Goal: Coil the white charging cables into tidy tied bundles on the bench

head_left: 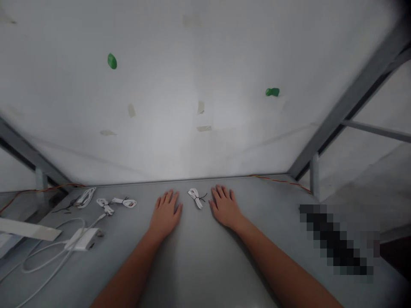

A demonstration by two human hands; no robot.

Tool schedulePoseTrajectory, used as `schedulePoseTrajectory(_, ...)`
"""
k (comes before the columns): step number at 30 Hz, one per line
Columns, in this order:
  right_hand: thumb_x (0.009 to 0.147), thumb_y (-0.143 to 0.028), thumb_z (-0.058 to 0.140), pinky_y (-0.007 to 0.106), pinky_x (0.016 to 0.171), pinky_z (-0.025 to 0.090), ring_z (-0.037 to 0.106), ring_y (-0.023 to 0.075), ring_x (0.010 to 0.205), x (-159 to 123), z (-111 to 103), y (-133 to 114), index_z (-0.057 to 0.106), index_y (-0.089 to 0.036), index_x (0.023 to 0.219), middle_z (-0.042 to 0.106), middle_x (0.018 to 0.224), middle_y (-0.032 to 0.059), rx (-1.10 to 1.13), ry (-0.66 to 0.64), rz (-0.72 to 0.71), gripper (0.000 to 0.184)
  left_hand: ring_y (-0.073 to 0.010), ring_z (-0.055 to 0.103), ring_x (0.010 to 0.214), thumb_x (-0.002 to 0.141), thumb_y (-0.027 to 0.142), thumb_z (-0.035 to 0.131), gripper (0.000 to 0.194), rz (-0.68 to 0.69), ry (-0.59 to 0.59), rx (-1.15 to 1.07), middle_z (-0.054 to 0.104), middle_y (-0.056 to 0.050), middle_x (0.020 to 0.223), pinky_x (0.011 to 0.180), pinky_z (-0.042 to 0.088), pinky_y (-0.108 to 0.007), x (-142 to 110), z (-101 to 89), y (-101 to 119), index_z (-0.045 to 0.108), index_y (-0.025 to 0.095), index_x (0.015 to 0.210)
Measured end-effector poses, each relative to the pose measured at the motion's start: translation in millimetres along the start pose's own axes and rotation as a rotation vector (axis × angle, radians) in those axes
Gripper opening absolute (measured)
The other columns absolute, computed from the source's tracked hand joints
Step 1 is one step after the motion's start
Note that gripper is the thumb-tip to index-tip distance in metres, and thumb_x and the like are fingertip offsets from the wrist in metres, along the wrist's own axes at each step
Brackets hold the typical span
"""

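Free room between left hand (165, 214) and right hand (225, 206) except cable bundle (196, 198)

A boxy white plastic adapter (81, 239) is lying at the left, a slim white cord (77, 219) looping around it. A pale, flat wall (154, 145) is rising behind, bearing two small green patches (112, 61) and beige tape scraps (201, 107). Grey metal bars (348, 102) are slanting upward on both sides.

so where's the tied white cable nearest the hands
Head view, centre: that cable lies on the grey table between the left hand and right hand.
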State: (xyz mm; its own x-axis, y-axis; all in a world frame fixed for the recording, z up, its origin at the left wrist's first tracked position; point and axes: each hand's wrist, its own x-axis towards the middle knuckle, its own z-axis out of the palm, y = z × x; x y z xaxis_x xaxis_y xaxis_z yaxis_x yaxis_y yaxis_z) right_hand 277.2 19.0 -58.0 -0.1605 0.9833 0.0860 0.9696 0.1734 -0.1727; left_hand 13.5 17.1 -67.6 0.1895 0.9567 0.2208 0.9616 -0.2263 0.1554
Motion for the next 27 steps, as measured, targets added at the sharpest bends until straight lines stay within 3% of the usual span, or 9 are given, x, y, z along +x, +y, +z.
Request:
schedulePoseTrajectory(8,0.108,-0.04,0.035,0.063,0.127,0.018,0.028,0.0395,0.159,-2,-3,-1,0.042,-0.011,0.162,0.033,0.172,0.0191,-0.008,-0.009,0.0,0.061,-0.034,0.041,0.154,0.106,0.04,0.039,0.056,-0.015,-0.017,-0.019,0.047,-0.015,0.165,0.127,0.03,-0.054,1,-0.8,-2,0.052,0.017,0.155)
schedulePoseTrajectory(11,0.108,-0.039,0.037,0.062,0.127,0.018,0.028,0.0392,0.159,-1,-1,-1,0.043,-0.012,0.161,0.034,0.171,0.0188,0.004,0.009,-0.006,0.06,-0.0355,0.041,0.153,0.105,0.035,0.04,0.056,-0.013,-0.019,-0.038,0.045,-0.018,0.166,0.126,0.031,-0.057,0,-7.6,8,0.048,0.016,0.158)
schedulePoseTrajectory(13,0.107,-0.036,0.04,0.06,0.126,0.02,0.033,0.0381,0.157,2,-1,0,0.046,-0.011,0.158,0.04,0.168,0.0191,0.036,0.052,0.007,0.057,-0.0346,0.037,0.156,0.105,0.031,0.041,0.059,0.102,-0.012,-0.081,0.037,-0.018,0.17,0.126,0.031,-0.057,-2,-12.3,24,0.042,0.017,0.162)
schedulePoseTrajectory(15,0.105,-0.03,0.04,0.056,0.125,0.023,0.045,0.0349,0.149,6,-1,0,0.053,-0.01,0.15,0.053,0.158,0.0202,0.079,0.12,0.04,0.051,-0.033,0.027,0.161,0.106,0.033,0.042,0.059,0.299,-0.01,-0.143,0.029,-0.012,0.175,0.127,0.031,-0.055,-4,-14.4,44,0.039,0.023,0.164)
schedulePoseTrajectory(17,0.104,-0.023,0.038,0.051,0.123,0.027,0.058,0.0312,0.135,11,-3,0,0.06,-0.01,0.141,0.067,0.141,0.0206,0.114,0.194,0.08,0.045,-0.0342,0.023,0.162,0.106,0.038,0.043,0.054,0.405,-0.022,-0.177,0.034,-0.009,0.173,0.128,0.031,-0.056,-6,-12.9,59,0.047,0.026,0.159)
schedulePoseTrajectory(19,0.101,-0.018,0.038,0.048,0.121,0.03,0.064,0.0288,0.122,15,-6,0,0.063,-0.011,0.134,0.073,0.128,0.0192,0.133,0.251,0.099,0.042,-0.0354,0.028,0.16,0.106,0.038,0.045,0.048,0.412,-0.03,-0.191,0.046,-0.01,0.166,0.127,0.033,-0.056,-5,-8.9,66,0.057,0.023,0.15)
schedulePoseTrajectory(23,0.096,-0.013,0.041,0.043,0.114,0.038,0.064,0.0274,0.117,13,-11,-2,0.066,-0.013,0.127,0.073,0.123,0.0164,0.166,0.281,0.028,0.039,-0.0297,0.053,0.139,0.104,0.025,0.043,0.036,0.349,0.003,-0.241,0.066,-0.013,0.139,0.122,0.043,-0.048,4,-3.0,52,0.071,0.018,0.126)
schedulePoseTrajectory(27,0.095,-0.012,0.044,0.039,0.104,0.045,0.063,0.026,0.113,7,-12,-6,0.067,-0.017,0.121,0.073,0.118,0.014,0.193,0.234,-0.074,0.035,-0.0254,0.065,0.118,0.1,0.019,0.04,0.037,0.155,0.098,-0.295,0.071,-0.011,0.123,0.114,0.051,-0.043,12,-13.4,20,0.075,0.021,0.11)
